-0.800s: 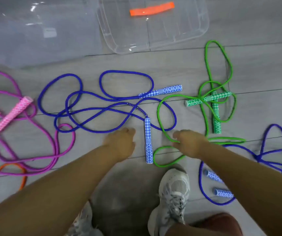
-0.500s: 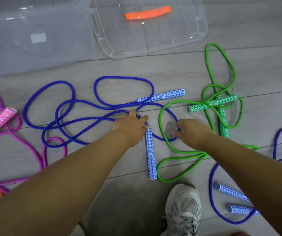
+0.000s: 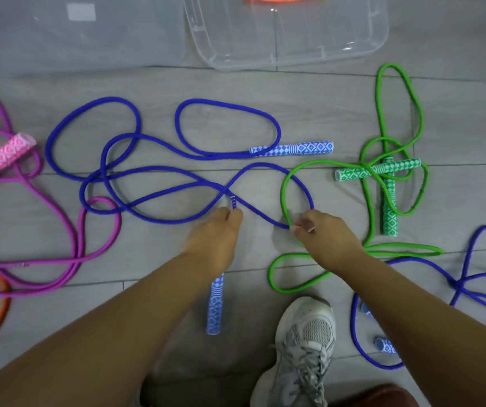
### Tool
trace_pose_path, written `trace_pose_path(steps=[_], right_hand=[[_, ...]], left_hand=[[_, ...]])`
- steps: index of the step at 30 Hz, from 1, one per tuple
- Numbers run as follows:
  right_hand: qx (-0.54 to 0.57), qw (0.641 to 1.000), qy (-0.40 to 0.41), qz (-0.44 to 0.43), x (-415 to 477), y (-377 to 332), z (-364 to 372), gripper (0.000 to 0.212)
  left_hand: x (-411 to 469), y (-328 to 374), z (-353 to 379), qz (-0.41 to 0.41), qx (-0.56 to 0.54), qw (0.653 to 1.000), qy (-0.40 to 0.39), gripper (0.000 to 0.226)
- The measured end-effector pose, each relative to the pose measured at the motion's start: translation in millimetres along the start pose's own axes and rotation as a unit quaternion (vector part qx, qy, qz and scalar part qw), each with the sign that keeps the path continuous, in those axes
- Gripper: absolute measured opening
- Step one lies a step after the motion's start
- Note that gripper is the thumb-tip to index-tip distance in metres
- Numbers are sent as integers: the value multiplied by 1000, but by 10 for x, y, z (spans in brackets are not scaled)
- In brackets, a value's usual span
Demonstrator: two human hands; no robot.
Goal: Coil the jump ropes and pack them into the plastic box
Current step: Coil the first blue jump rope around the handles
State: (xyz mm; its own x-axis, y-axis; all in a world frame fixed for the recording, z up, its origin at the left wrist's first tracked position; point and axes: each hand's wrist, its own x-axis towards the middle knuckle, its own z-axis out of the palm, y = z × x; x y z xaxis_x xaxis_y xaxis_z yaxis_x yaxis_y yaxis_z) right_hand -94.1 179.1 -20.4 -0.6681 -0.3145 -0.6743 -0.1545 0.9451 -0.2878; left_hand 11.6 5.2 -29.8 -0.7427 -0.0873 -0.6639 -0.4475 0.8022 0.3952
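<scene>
We've got our left hand (image 3: pixel 216 242) wrapped round the top end of the blue jump rope (image 3: pixel 221 156) handle (image 3: pixel 214 306). Right hand (image 3: pixel 328 239) is pinching that same rope right where the green rope (image 3: pixel 284 195) crosses it. The rope's sprawled in loops on the floor (image 3: pixel 324 98), with the plastic box (image 3: pixel 376 39) further ahead.

The left hand (image 3: pixel 215 239) now grips the blue handle (image 3: pixel 214 306); the right hand (image 3: pixel 324 236) pinches its rope (image 3: pixel 265 217).

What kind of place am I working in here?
Likely an indoor room, at floor level: grey plank flooring, a grey mesh sneaker standing on it, and a clear plastic storage box resting there.
</scene>
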Motion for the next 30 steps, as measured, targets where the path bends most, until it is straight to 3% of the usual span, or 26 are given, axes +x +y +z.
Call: trace_pose_path(steps=[3,8,11,16,20,26,30], right_hand=[[-21,999,-22,-19,-192,14,191,22],[-97,992,-47,-67,-470,-1,317,27],[-158,981,-52,-104,-634,-40,234,33],[-234,960,3,-153,-1161,-44,62,37],[-298,937,32,-180,-1756,-33,-36,37],[-263,936,84,-218,-2497,-205,-164,46],[-146,944,94,-280,-2894,-370,-80,75]], left_hand=[[-292,-33,114,-32,-102,994,3,39],[-640,-132,157,-59,-157,986,24,40],[-846,-172,25,-53,-157,984,66,21],[-1434,-108,-279,-60,-20,987,144,33],[-1989,-31,-377,-17,-65,977,204,25],[-2734,212,-392,73,-141,954,255,10],[-3228,387,-470,145,-254,925,244,14]])
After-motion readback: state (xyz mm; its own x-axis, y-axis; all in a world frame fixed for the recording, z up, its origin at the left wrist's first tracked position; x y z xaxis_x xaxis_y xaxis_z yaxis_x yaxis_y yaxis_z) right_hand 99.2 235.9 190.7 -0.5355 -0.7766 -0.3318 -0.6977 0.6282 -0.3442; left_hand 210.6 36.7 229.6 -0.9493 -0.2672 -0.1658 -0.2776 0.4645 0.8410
